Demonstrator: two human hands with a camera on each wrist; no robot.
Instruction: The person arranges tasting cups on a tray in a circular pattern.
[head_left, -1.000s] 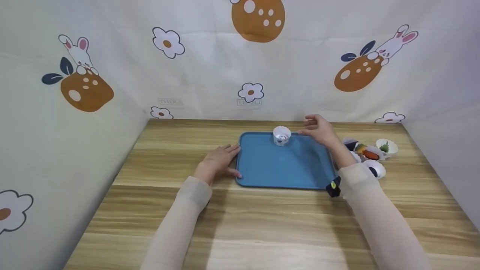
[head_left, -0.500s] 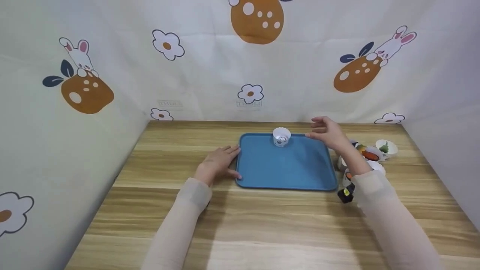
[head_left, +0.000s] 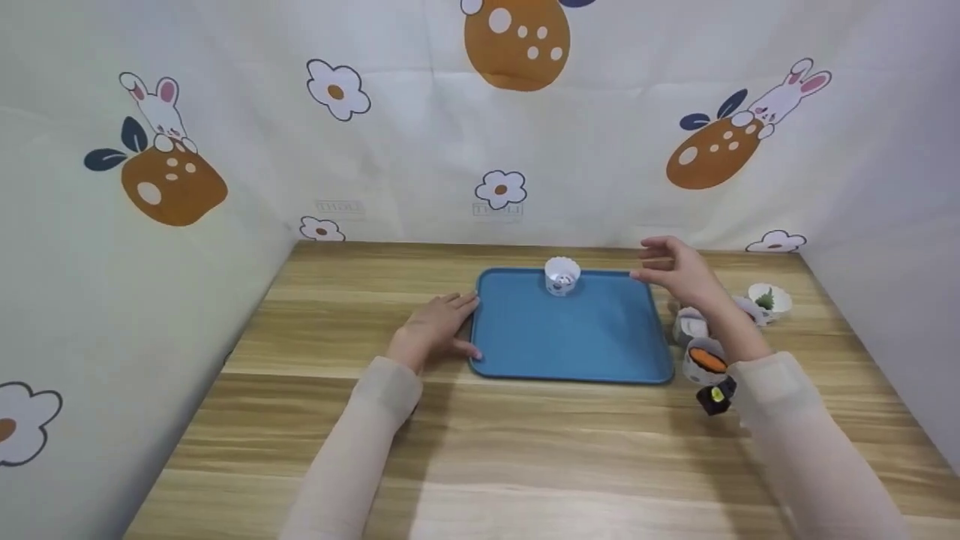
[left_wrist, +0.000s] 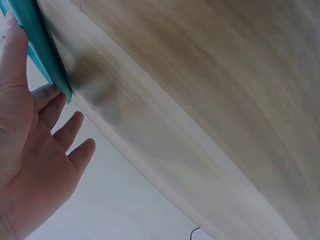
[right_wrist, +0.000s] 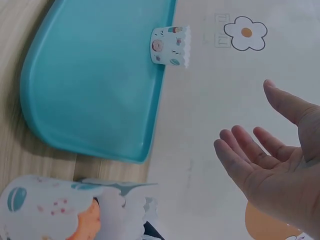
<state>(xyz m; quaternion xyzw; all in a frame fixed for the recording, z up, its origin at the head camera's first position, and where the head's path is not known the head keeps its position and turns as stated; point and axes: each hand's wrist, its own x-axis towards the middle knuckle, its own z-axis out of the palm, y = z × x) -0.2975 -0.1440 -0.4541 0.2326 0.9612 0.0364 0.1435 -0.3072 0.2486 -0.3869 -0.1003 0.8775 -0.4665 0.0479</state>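
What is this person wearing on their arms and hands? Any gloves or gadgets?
Both arms are covered by long, close-fitting sleeves of a pale cream, slightly sheer fabric, the left sleeve and the right sleeve ending at the wrists. The left hand and right hand are bare, with no gloves or rings visible. A small black device with a yellow-green spot sits under the right wrist.

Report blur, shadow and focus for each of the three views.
Head view: sharp and evenly lit, soft shadows under both forearms on the table. Left wrist view: wood grain smeared, a dark smudge of shadow beside the tray edge. Right wrist view: the paper cup fairly crisp, the right hand close and soft.
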